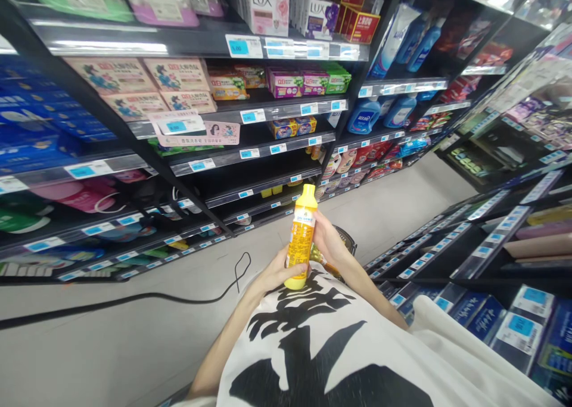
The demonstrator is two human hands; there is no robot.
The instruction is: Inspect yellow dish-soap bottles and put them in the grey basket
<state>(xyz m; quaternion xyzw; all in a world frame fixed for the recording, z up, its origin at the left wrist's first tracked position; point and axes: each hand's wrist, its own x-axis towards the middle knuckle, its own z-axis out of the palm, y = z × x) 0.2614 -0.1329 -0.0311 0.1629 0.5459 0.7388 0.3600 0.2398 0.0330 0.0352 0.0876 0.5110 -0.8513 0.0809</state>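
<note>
I hold a yellow plastic bottle with an orange label upright in front of my chest, in a shop aisle. My left hand is closed around its lower part and base. My right hand wraps the bottle's right side near the label, fingers curled. Just behind my right hand shows part of a dark basket, mostly hidden by my arm. My white shirt with a black print fills the bottom of the view.
Black shelves with soap boxes, detergent bottles and blue price tags line the left and far side. Lower shelves with blue packets run along the right. A black cable lies across the pale floor of the aisle.
</note>
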